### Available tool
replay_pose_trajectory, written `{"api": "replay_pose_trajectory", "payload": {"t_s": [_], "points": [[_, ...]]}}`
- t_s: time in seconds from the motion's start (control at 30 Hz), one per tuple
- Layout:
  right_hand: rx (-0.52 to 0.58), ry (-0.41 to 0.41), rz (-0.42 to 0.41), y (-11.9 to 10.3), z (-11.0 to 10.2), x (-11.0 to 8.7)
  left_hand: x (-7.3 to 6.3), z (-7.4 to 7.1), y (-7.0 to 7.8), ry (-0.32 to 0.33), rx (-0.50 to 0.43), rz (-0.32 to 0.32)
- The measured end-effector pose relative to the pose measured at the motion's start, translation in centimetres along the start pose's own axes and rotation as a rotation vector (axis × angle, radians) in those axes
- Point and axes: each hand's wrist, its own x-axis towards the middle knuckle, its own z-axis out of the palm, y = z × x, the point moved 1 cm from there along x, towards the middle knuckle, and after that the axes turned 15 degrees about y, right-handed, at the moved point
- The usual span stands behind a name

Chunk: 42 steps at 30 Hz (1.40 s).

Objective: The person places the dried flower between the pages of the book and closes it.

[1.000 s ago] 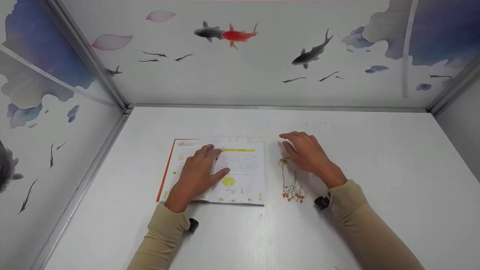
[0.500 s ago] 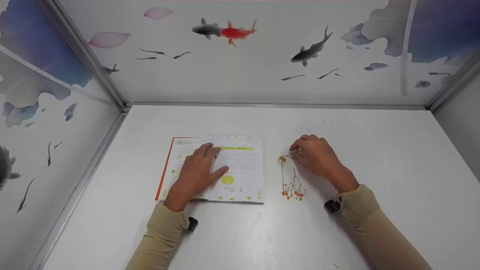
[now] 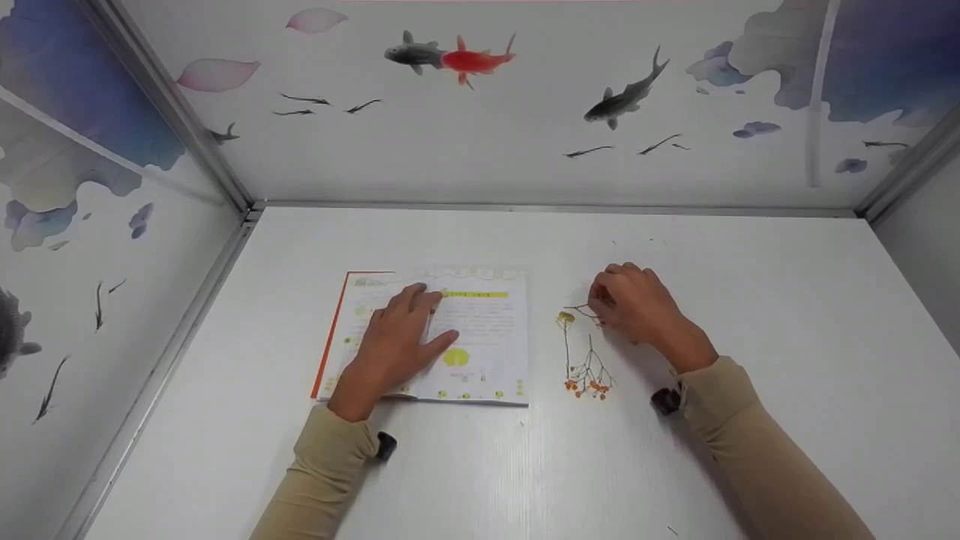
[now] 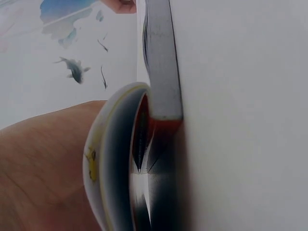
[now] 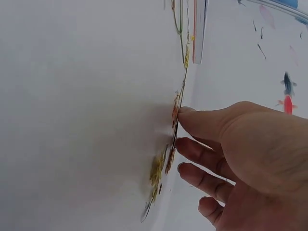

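Observation:
An open book (image 3: pixel 484 330) with printed pages and a red cover edge lies on the white table. My left hand (image 3: pixel 390 345) rests on its pages, thumb and fingers spread. In the left wrist view the thick page block (image 4: pixel 163 57) shows from the side. To the right, my right hand (image 3: pixel 637 307) pinches a thin dried flower sprig (image 3: pixel 576 308) between thumb and forefinger. The right wrist view shows orange bits along this sprig (image 5: pixel 175 118), close over the table. Beside that hand lie a sprig with a yellow head (image 3: pixel 565 319) and a branched sprig with orange heads (image 3: pixel 592 379).
Yellow plant pieces (image 5: pixel 156 171) lie below the right fingers in the right wrist view. A back wall (image 3: pixel 510 142) painted with fish and a left side wall (image 3: pixel 97 247) enclose the white table (image 3: pixel 465 480). Tiny plant bits are scattered on it.
My right hand has shifted slightly right, and its fingers have closed on the sprig, which moved right with it. The left hand stays on the book.

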Motion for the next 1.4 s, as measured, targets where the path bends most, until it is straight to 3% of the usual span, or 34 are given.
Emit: {"api": "replay_pose_trajectory", "payload": {"t_s": [0.2,0.4,0.73,0.97,1.4], "points": [[-0.031,-0.024,-0.069,-0.1,0.1,0.2,-0.1,-0.1,0.0,-0.002,-0.003,0.002],[-0.063,-0.044,-0.085,-0.3,0.0,0.1,-0.1,-0.1,-0.1,-0.006,0.000,0.003],[-0.044,0.019,-0.074,-1.0,0.3,0.2,-0.2,-0.4,-0.1,-0.008,-0.041,-0.002],[-0.042,0.048,-0.088,-3.1,1.2,0.8,-0.2,-0.4,-0.3,-0.022,-0.039,-0.011],[-0.028,0.117,-0.241,-8.4,2.6,1.3,0.1,-0.2,-0.5,-0.016,-0.009,0.010]]}}
